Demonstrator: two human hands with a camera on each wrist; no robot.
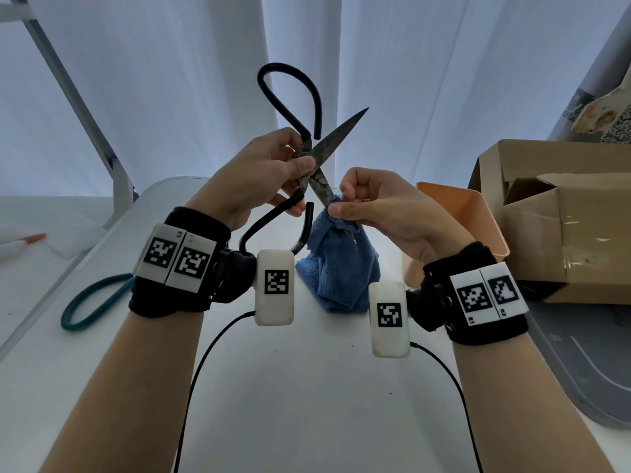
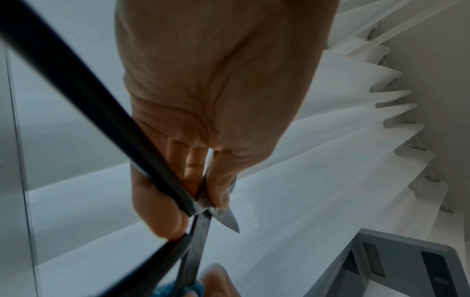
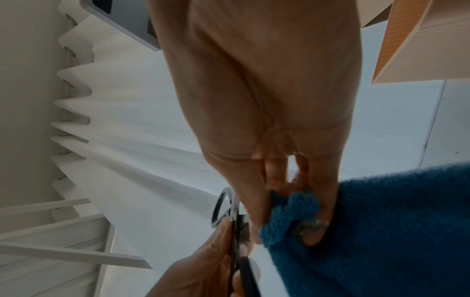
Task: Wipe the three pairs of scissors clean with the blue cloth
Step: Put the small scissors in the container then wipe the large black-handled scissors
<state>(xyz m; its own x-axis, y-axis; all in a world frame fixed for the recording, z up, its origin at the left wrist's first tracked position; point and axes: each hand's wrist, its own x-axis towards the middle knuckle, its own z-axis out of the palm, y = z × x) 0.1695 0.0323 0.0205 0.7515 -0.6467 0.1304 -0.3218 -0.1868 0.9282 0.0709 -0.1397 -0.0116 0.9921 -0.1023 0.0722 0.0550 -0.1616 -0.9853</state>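
Head view, left hand [image 1: 259, 175] grips scissors [image 1: 316, 158]

Head: looks forward-down over both wrists.
Wrists: close along each palm.
Shared: scissors [image 1: 316, 155] pivot, curtain behind.

Bare table [image 1: 290, 387] before wrists; orange bin [image 1: 474, 213], cardboard box [image 1: 563, 216] block right; teal-handled scissors [image 1: 88, 305] left.

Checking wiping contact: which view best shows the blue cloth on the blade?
Head view: the right hand pinches the blue cloth around the lower blade of the black-handled scissors. Right wrist shows cloth, blade mostly hidden; left wrist shows only a cloth scrap.
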